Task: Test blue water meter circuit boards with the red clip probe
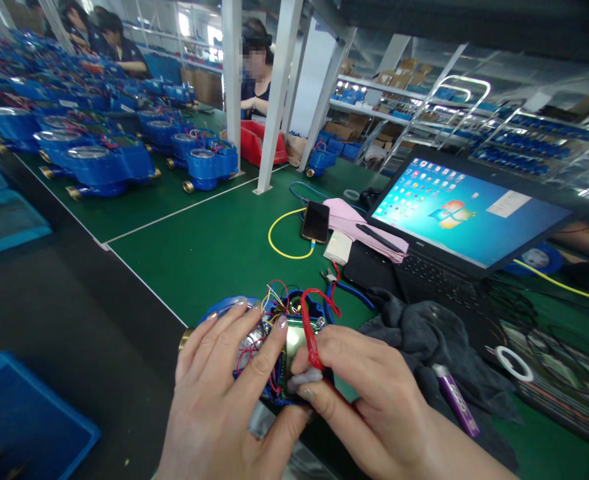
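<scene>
A blue meter housing (317, 308) with coloured wires and a greenish circuit board lies open at the table's near edge. Spread over its left part, my left hand (234, 380) rests with the fingers apart, a fingertip beside the board. My right hand (369, 387) pinches a small grey piece (304, 380) over the board, between thumb and fingers. A red strip (308, 327) rises from that pinch and loops away toward the pliers.
Blue-handled pliers (352, 293), a phone (316, 222) and a pink cloth (344, 220) lie beyond the housing. At right are a laptop (454, 267), dark cloth (424, 327) and purple tube (457, 403). More blue meters (107, 167) fill the left; a person (257, 87) stands behind the posts.
</scene>
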The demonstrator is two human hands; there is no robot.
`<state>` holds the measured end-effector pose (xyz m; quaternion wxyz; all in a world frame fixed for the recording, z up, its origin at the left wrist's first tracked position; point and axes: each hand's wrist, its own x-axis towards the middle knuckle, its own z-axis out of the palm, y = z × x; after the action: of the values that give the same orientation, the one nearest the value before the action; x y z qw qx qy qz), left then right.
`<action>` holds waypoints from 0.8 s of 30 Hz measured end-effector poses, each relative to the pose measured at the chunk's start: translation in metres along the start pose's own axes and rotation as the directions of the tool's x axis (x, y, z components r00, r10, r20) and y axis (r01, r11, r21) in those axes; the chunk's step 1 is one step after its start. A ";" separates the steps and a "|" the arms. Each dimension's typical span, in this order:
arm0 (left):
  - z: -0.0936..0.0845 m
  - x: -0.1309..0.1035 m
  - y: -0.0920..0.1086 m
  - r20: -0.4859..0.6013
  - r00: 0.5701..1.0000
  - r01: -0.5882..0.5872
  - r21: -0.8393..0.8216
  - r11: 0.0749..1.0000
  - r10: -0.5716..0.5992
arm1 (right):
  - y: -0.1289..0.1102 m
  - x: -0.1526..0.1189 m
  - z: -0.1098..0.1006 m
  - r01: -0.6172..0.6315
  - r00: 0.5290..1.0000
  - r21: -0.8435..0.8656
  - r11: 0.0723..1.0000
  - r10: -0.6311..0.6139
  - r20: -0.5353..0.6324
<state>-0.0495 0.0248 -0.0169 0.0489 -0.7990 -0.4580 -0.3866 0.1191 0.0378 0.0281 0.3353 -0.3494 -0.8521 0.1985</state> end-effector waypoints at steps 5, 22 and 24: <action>-0.001 -0.001 -0.001 -0.004 1.000 0.007 -0.013 1.000 -0.007 | 0.001 -0.002 -0.001 0.004 1.000 -0.001 1.000 -0.004 -0.009; -0.004 0.001 0.007 0.045 0.994 0.100 -0.082 0.992 -0.097 | 0.001 -0.004 0.001 -0.003 1.000 -0.024 1.000 0.004 0.013; -0.005 0.001 0.006 0.050 0.994 0.098 -0.082 0.992 -0.094 | -0.003 -0.005 0.001 -0.011 1.000 -0.008 1.000 0.011 0.010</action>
<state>-0.0471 0.0195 -0.0116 -0.0142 -0.7863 -0.4799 -0.3889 0.1199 0.0318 0.0274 0.3285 -0.3544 -0.8527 0.1987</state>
